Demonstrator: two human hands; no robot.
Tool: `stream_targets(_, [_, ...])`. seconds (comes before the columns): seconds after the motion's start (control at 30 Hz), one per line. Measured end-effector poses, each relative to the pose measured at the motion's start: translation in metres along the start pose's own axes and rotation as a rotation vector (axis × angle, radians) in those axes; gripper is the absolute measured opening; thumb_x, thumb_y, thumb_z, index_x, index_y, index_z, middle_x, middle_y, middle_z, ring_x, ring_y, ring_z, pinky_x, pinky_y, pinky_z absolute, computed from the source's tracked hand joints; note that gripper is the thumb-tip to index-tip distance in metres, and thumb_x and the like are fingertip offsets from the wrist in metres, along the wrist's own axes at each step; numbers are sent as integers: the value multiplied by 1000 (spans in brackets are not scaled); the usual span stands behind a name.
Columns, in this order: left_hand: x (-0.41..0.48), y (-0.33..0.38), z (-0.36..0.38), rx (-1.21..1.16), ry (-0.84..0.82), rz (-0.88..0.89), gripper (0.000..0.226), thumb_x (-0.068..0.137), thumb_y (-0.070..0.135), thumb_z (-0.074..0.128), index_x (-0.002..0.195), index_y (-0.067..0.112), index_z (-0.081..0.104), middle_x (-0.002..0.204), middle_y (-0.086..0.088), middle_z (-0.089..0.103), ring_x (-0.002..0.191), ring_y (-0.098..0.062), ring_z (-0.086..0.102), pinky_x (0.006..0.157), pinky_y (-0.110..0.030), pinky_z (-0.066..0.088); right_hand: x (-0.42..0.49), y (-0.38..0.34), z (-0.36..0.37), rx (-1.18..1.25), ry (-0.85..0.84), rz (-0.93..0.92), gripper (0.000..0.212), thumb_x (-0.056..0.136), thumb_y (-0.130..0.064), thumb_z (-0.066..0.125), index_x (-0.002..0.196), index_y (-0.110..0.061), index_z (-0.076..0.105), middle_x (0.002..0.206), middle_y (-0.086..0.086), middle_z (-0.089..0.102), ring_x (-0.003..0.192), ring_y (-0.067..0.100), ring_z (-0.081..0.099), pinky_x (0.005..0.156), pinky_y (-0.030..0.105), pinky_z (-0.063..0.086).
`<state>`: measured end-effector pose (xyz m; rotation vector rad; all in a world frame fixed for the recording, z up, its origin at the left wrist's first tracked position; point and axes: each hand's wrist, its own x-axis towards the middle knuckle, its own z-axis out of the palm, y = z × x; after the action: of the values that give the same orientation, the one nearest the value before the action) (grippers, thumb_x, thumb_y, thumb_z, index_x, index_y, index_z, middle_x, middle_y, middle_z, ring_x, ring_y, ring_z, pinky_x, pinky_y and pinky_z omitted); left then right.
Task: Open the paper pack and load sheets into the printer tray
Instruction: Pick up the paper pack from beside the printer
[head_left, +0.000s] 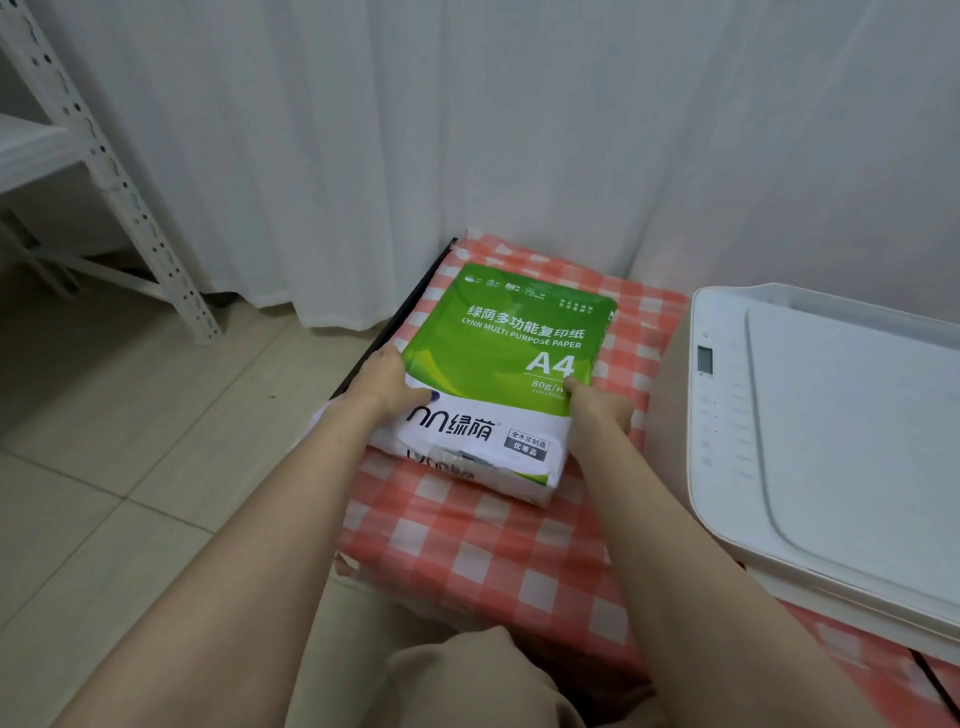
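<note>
A green and white A4 paper pack (506, 358) lies flat on a low table covered with a red and white checked cloth (483, 551). My left hand (387, 387) grips the pack's left edge, thumb on top of the wrapper. My right hand (597, 402) holds the right edge, fingers curled down the side. The wrapper looks closed, crumpled at the near white end. A white printer (826, 436) with its lid down sits to the right of the pack; no paper tray shows.
White curtains (467, 130) hang close behind the table. A white metal shelf frame (119, 182) stands at the far left on a beige tiled floor (130, 467). My knee in beige fabric (467, 680) is at the bottom centre.
</note>
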<state>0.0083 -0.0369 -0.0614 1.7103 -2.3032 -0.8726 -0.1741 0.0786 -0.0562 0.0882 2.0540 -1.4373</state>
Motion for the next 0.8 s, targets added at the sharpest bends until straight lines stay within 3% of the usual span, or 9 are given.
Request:
stream_targets(0.1, [3, -1, 0, -19, 3, -1, 62, 73, 28, 76, 119, -3, 49, 122, -16, 57, 111, -32, 54, 88, -36, 43, 2, -3, 1, 96, -10, 64, 39, 76, -11, 74, 107, 6, 59, 121, 19, 62, 104, 32, 64, 89, 40, 53])
stream_targets(0.17, [3, -2, -2, -26, -1, -7, 63, 70, 30, 78, 117, -1, 51, 118, -14, 60, 108, -32, 56, 86, -35, 45, 3, -3, 1, 181, 7, 91, 23, 72, -7, 76, 76, -2, 54, 112, 18, 65, 93, 30, 65, 86, 44, 54])
stream_targets(0.23, [4, -4, -3, -27, 6, 1, 65, 66, 32, 79, 116, 1, 53, 118, -14, 62, 108, -32, 58, 86, -35, 46, 8, -4, 3, 279, -26, 130, 35, 66, -4, 78, 63, -8, 43, 99, 16, 67, 80, 29, 65, 80, 48, 56])
stream_targets(0.3, [3, -6, -4, -27, 24, 0, 64, 66, 33, 79, 117, 2, 53, 118, -13, 62, 108, -32, 58, 86, -35, 47, 22, -1, 7, 365, -109, 153, 34, 55, -5, 81, 76, -4, 53, 95, 13, 69, 76, 29, 68, 67, 48, 58])
stream_targets(0.37, [2, -7, -4, -42, 37, -2, 64, 68, 33, 79, 118, 4, 52, 118, -12, 62, 108, -32, 58, 86, -35, 46, 64, 11, 19, 376, -187, 186, 59, 48, -8, 80, 104, -5, 61, 98, 15, 72, 75, 30, 71, 53, 43, 57])
stream_targets(0.43, [1, -9, -3, -73, 41, -7, 65, 68, 33, 79, 120, 5, 51, 118, -12, 62, 108, -32, 58, 87, -36, 47, 71, 7, 25, 328, -242, 223, 63, 55, -5, 79, 115, -6, 60, 100, 17, 72, 80, 32, 72, 48, 42, 55])
stream_targets(0.6, [-4, -8, -1, -118, 54, 16, 67, 71, 28, 78, 124, 1, 46, 123, -16, 58, 113, -32, 54, 90, -36, 44, 9, -21, 13, 208, -346, 197, 28, 84, 0, 63, 112, -3, 57, 115, 16, 63, 110, 34, 62, 68, 49, 49])
stream_targets(0.7, [-9, -7, 2, -116, 98, 27, 75, 73, 28, 77, 131, -1, 39, 133, -17, 50, 122, -33, 47, 95, -37, 40, 12, -16, 14, 297, -366, 197, 43, 79, 5, 66, 121, 0, 56, 119, 22, 64, 102, 37, 65, 64, 51, 50])
stream_targets(0.8, [-12, -6, 5, -113, 127, 39, 79, 76, 27, 75, 136, -1, 32, 140, -17, 45, 128, -33, 43, 99, -38, 38, 7, -15, 15, 332, -389, 149, 34, 75, 4, 70, 108, 2, 60, 114, 23, 66, 90, 36, 67, 63, 47, 54])
